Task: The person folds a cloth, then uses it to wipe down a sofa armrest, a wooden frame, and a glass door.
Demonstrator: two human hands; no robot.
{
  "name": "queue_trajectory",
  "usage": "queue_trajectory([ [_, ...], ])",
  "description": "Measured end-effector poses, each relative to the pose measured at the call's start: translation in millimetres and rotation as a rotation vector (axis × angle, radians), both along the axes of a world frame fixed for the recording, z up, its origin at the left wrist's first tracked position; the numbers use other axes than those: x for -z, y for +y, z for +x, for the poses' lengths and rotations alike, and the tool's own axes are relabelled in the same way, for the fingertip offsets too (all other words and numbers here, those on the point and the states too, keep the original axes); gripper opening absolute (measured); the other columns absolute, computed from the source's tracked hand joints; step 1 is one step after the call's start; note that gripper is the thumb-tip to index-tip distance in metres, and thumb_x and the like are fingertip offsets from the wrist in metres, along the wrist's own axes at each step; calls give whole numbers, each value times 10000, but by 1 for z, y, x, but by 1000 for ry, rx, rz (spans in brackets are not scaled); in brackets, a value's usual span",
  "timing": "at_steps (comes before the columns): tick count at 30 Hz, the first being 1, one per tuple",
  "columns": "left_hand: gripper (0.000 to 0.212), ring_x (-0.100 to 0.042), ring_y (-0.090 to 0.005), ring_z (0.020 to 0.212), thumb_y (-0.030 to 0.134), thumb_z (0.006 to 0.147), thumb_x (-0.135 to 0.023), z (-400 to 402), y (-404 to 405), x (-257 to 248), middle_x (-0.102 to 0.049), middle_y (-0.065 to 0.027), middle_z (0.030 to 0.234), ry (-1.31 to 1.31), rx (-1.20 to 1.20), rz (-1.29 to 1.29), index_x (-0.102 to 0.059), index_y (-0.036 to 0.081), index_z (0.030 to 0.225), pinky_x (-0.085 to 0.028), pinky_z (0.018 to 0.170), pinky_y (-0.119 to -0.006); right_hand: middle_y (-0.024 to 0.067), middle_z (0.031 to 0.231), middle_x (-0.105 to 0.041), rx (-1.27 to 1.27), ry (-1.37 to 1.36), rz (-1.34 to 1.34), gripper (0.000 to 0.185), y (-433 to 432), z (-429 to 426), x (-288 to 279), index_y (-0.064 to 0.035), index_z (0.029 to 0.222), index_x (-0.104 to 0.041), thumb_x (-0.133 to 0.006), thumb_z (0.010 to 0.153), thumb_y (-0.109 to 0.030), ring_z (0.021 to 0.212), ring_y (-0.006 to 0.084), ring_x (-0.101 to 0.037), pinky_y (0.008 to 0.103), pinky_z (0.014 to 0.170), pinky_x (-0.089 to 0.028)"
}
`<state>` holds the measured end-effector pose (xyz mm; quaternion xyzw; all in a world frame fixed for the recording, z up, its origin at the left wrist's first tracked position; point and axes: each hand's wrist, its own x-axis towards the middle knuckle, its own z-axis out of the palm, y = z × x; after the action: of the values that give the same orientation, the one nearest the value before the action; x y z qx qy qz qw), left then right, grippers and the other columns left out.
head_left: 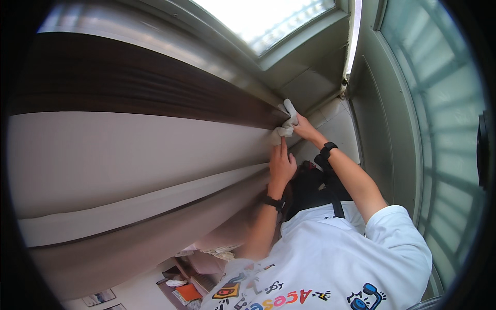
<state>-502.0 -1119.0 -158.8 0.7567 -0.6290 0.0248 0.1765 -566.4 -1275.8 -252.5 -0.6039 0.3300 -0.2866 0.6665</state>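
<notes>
A whitish cloth [288, 122] is folded around the end of a dark brown wooden trim [162, 81] on the wall edge. My right hand [304, 127] grips the cloth from the right, its fingers partly hidden behind the folds. My left hand [282, 166] holds the cloth's lower end with outstretched fingertips, against the pale wall panel [135, 155]; its thumb stands apart. Each wrist wears a black band.
A grey metal door [381, 116] with frosted glass panes [445, 116] stands close on the right. Above is a bright window [267, 23] in a metal frame. Floor tiles [337, 128] show beyond my hands. At lower left, a shelf [193, 271] holds various items.
</notes>
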Motion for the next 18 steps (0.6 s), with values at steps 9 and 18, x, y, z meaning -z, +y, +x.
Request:
queue_trajectory([
  [9, 601, -492, -368, 1215, -17, 805, -581, 11, -8, -135, -506, -220, 1318, 421, 5, -213, -419, -3, 1384, -373, 1035, -419, 68, 1211, -554, -176, -398, -70, 441, -20, 15, -169, -2, 1319, -471, -524, 888, -85, 1097, 174, -482, 311, 986, -389],
  [18, 384, -563, -212, 1094, -38, 839, -589, 42, -22, -184, -596, -142, 1196, 607, 100, -419, -556, -38, 1222, -403, 983, -334, 90, 1008, -587, -140, -522, -353, 394, -34, 28, -259, 2, 1059, -575, -388, 1009, -341, 937, 154, -520, 314, 882, -448],
])
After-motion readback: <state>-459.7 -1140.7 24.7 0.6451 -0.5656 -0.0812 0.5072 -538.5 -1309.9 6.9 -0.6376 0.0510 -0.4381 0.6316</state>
